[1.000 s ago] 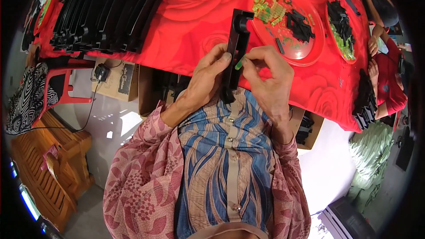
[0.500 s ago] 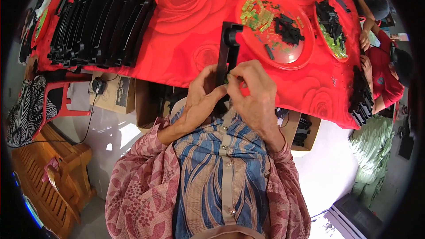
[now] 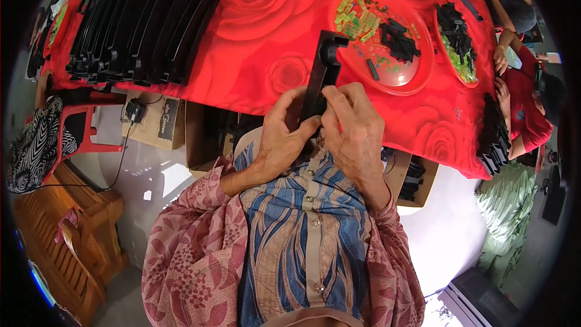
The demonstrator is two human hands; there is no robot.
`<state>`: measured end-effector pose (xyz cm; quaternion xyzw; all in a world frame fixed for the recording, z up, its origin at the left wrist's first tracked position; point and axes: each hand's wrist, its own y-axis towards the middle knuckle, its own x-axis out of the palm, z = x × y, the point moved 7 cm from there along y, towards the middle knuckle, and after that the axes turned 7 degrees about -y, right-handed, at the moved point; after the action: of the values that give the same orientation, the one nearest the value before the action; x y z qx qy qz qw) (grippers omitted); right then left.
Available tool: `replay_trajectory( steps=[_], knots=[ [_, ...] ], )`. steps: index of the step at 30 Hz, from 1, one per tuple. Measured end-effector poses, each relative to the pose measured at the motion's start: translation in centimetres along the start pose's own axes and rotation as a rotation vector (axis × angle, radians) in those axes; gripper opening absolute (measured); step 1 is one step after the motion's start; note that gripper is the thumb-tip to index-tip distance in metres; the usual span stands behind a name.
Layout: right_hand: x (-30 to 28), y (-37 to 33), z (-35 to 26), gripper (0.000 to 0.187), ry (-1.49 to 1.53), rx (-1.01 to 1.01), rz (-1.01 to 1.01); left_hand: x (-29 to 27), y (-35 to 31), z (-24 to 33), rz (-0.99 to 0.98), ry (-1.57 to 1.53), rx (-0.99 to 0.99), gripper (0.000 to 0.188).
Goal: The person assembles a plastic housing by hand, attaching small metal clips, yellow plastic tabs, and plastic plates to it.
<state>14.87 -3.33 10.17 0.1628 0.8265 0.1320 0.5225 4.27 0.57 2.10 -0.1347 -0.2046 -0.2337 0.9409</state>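
Black plastic-looking, a long bracket (image 3: 318, 77) is gripped by the left hand (image 3: 277, 144). The right hand (image 3: 356, 130) touches it; its grip I can't tell.

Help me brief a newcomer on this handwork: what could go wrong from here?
The long black part is held in the left hand, with the right hand at it, so it could slip if the grip slackens.

Loose green pieces and black pieces lie in the red tray beyond the right hand; a knock might scatter them.

The packed row of black parts stands near the edge of the red tablecloth, so a bump could perhaps tip some off.
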Motion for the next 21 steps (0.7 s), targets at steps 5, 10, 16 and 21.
replay_trajectory(
  steps=[5,10,16,21],
  knots=[
    [0.7,-0.6,-0.6,0.034,-0.080,-0.049,-0.032,-0.3,0.0,-0.1,0.012,0.061,-0.003,0.041],
    [1.6,-2.0,-1.1,0.045,-0.181,-0.102,-0.066,-0.5,0.0,-0.3,0.002,0.143,-0.013,0.041],
    [2.5,-3.0,-0.8,0.051,-0.300,-0.051,-0.093,-0.5,0.5,-0.8,-0.036,0.104,0.011,0.042],
    [0.3,-3.3,0.6,0.042,0.053,0.085,0.087,-0.2,0.4,-0.7,-0.007,-0.015,-0.027,0.041]
  ],
)
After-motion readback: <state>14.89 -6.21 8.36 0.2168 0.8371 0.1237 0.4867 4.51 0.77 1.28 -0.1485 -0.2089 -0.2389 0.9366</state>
